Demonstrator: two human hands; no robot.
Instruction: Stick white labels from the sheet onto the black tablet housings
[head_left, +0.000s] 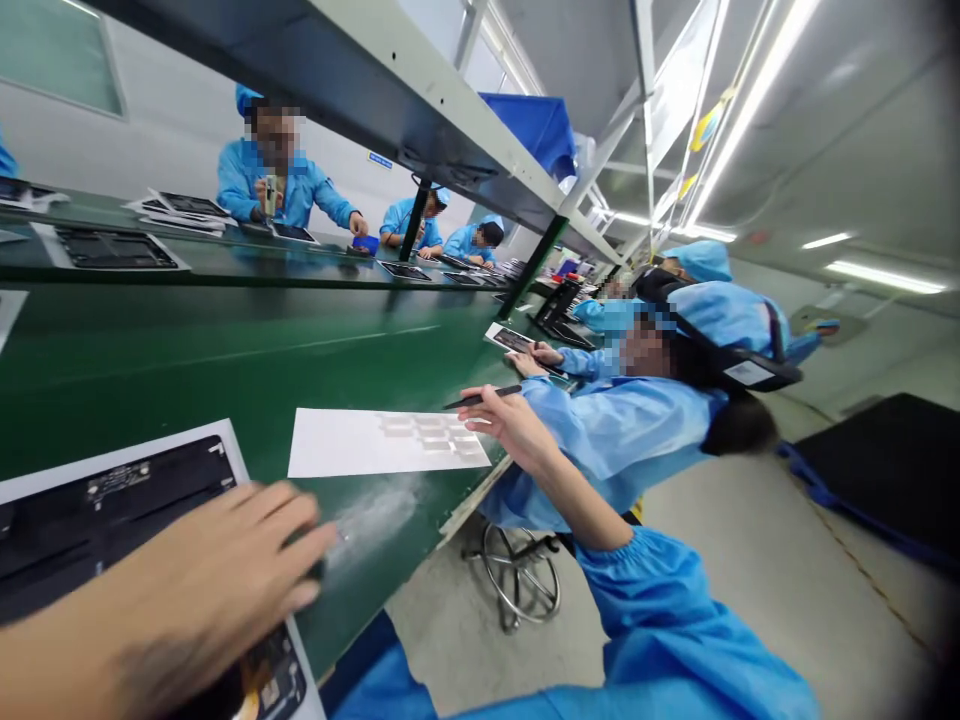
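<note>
My left hand [217,580] lies flat with fingers stretched out on a black opened device [97,510] that sits in a white tray at the near left; the hand is motion-blurred. Further right, my right hand [514,425] pinches a thin black tool [480,398], which may be a pen or tweezers. Its tip points over a white sheet [337,445] carrying several pale stickers [435,435]. The sheet lies on the green bench [187,350] near its front edge. A whitish smear marks the bench between my two hands.
A co-worker in a blue smock and cap [675,370] sits right beside me, hands on another device [514,340]. More workers [277,180] sit across the bench with further trays [112,248]. A grey shelf [420,100] runs overhead. A chrome stool base [521,575] stands below.
</note>
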